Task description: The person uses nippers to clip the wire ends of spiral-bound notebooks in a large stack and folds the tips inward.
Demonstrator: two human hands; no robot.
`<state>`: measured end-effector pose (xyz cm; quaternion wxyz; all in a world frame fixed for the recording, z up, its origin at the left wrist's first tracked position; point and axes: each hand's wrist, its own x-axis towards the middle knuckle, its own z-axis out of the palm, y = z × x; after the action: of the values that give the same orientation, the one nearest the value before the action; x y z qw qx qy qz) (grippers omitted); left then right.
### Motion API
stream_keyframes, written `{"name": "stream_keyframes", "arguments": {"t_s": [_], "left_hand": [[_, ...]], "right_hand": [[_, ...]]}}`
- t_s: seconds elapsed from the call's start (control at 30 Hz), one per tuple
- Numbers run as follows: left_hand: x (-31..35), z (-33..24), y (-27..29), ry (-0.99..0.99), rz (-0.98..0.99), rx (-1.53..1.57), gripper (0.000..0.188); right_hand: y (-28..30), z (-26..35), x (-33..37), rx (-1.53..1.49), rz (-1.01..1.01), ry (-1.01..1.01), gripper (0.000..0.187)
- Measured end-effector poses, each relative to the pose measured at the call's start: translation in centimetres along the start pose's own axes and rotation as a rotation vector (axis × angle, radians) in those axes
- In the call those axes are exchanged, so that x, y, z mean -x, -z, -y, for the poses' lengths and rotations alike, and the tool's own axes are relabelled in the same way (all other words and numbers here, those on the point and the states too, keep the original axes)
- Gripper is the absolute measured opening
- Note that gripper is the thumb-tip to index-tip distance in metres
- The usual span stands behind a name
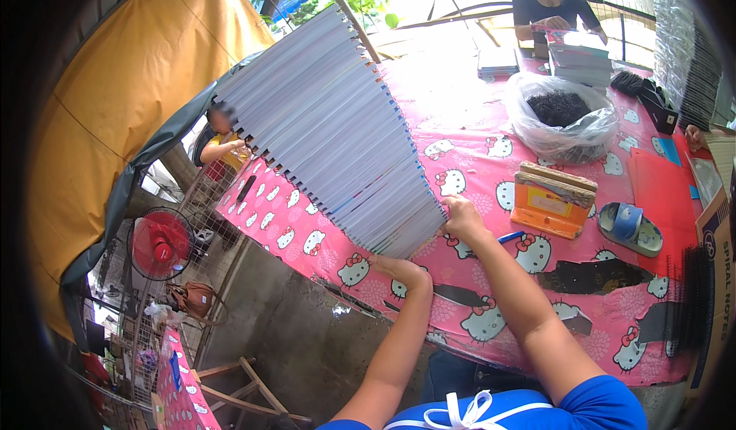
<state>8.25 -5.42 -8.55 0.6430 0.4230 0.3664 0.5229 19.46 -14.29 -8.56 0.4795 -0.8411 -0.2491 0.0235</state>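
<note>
A tall stack of spiral-bound notebooks rises from the near part of the pink table, its coils showing along both long sides. My left hand is pressed to the near end of the stack, with its fingertips partly hidden. On the stack's right side, my right hand grips the edge with bent fingers. A blue pen lies just right of that hand. Farther right stands an orange block-like holder with a worn wooden top, beside a single slipper with a blue strap.
A clear plastic bag holds black coils. Behind it, another person stands by stacked books. A second person in yellow is at the left. A red fan and wooden stool stand left; a cardboard box is right.
</note>
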Motion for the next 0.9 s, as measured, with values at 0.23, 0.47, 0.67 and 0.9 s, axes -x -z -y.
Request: {"name": "stream_keyframes", "arguments": {"t_s": [0.23,0.47,0.67,0.9], "left_hand": [[0.8,-0.6,-0.4,-0.015,-0.004,-0.006,0.075],[1.0,-1.2,-0.6,-0.056,-0.016,-0.011,0.069],[-6.5,-0.2,3.5,0.325,0.149,0.28,0.041],[-21.2,-0.7,3.4,0.095,0.177,-0.017,0.039]], "right_hand": [[0.2,-0.1,0.0,-0.008,0.005,0.004,0.069],[-0.4,-0.6,-0.2,-0.01,-0.028,0.012,0.07],[-0.8,0.0,-0.2,-0.001,0.036,0.083,0.063],[0.9,2.4,2.6,0.268,-0.022,-0.095,0.062]]}}
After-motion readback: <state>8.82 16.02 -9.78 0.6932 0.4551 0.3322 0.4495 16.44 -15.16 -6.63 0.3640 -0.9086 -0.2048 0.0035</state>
